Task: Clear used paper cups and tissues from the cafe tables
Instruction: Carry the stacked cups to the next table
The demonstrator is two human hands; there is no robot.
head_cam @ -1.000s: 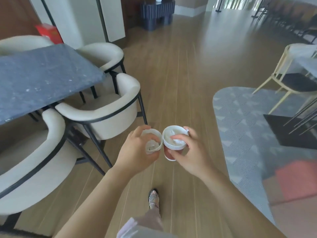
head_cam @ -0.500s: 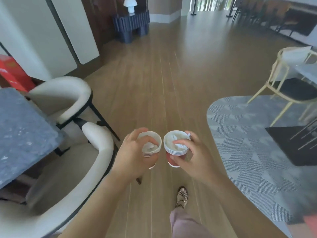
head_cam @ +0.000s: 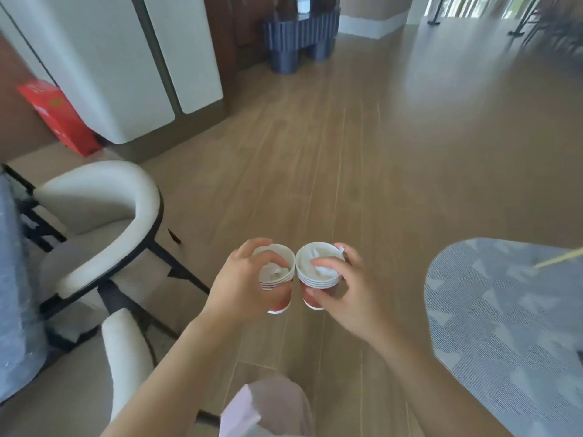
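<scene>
Wood floor (head_cam: 347,152) of a cafe, with a person standing just right of a white chair (head_cam: 104,197) and holding a cup stack in each hand.
The left hand (head_cam: 243,285) is wrapped tight round the left cup stack (head_cam: 279,305), with one finger hooked over the rim. The right hand (head_cam: 344,291) is clamped round the right cup stack (head_cam: 317,280), one finger laid on the tissue (head_cam: 325,272) stuffed inside, probably so it doesn't drop out. Both stacks are upright, their rims touching, over bare floor right of the chair and off any table. Nesting the cups likely lets two hands take the lot. There is something white in the left stack too, but it's too blurry to call. A grey table (head_cam: 12,279) sits left of the chair and a rug (head_cam: 504,310) lies far right of it. This looks like the haul-away step. No bin is in view.
</scene>
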